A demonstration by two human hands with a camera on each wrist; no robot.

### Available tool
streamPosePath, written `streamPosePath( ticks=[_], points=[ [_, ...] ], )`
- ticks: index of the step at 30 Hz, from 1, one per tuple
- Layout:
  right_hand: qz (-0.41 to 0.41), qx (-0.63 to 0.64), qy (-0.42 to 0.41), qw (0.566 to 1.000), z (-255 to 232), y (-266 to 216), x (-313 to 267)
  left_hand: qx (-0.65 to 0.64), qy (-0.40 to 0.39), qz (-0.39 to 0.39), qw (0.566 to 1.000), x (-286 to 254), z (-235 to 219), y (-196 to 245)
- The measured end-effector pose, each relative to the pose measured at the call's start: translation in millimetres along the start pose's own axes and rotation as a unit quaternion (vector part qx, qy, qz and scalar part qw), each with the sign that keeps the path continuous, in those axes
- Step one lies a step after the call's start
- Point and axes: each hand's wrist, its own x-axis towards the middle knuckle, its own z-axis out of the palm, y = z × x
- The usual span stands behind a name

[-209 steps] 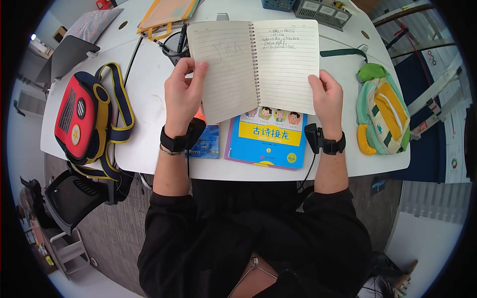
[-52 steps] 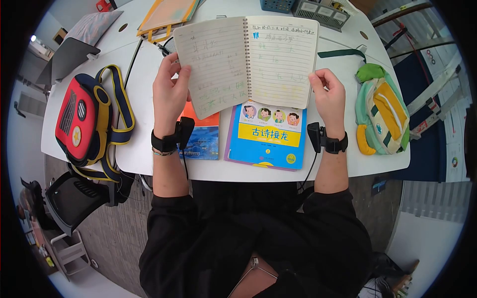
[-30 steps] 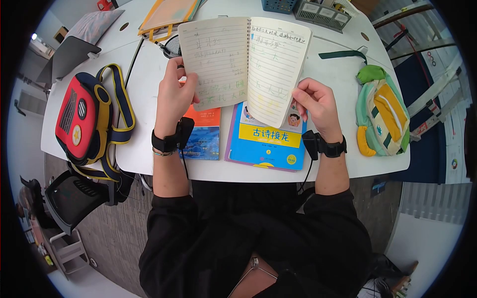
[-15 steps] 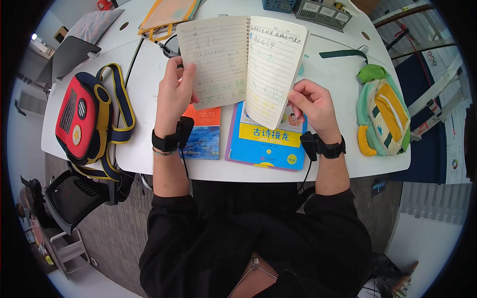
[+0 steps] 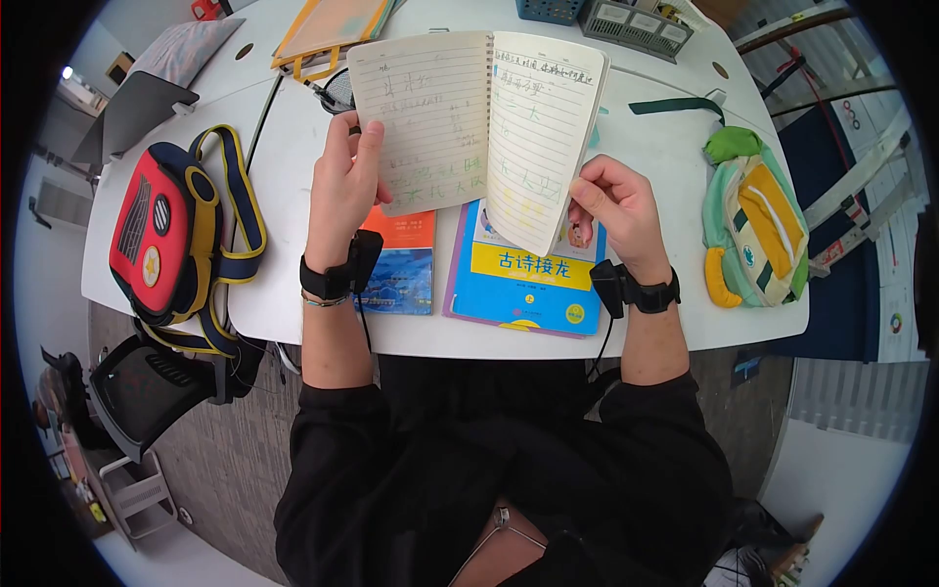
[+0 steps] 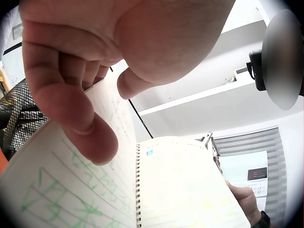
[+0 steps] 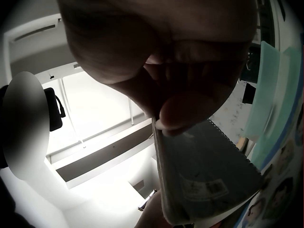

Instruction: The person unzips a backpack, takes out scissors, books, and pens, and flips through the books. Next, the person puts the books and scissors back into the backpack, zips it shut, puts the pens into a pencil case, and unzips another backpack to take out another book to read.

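A spiral-bound notebook (image 5: 421, 127) is held open above the table, with handwriting on both lined pages, some of it green and yellow. The left hand (image 5: 344, 181) grips the outer edge of the left page side, thumb in front. The right hand (image 5: 621, 210) pinches the lower outer edge of the right side, which bends inward. In the right wrist view the right hand (image 7: 190, 71) pinches the page edges beside the dark back cover (image 7: 204, 166). Beneath the notebook lie a blue book with a yellow title band (image 5: 533, 293) and an orange and blue book (image 5: 401, 279).
A red backpack (image 5: 161, 235) stands at the left, a green and yellow bag (image 5: 758, 225) at the right. A mesh pen holder (image 5: 339, 88) is behind the left hand. A folder (image 5: 328, 34), a blue basket (image 5: 548, 10) and a grey basket (image 5: 634, 29) lie farther back.
Since the earliest frame the notebook shows different pages. The right hand has moved down and inward, and the right side of the notebook now bends inward. Over the last half second hardly anything has moved.
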Motion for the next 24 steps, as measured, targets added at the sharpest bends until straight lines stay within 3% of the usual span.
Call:
streamPosePath(
  ticks=[4,12,24],
  points=[
    [-0.007,-0.001,-0.018,1.0,2.3,-3.0,0.1,0.001,0.0,0.0,1.0,-0.3,0.6,0.7],
    [0.079,-0.072,-0.022,0.994,7.3,-8.8,-0.4,0.001,-0.003,0.004,1.0,0.1,1.1,-0.9],
    [0.026,-0.072,0.021,0.997,6.7,-5.4,-0.1,-0.011,0.005,0.016,1.0,0.7,2.1,-5.2]
  ],
)
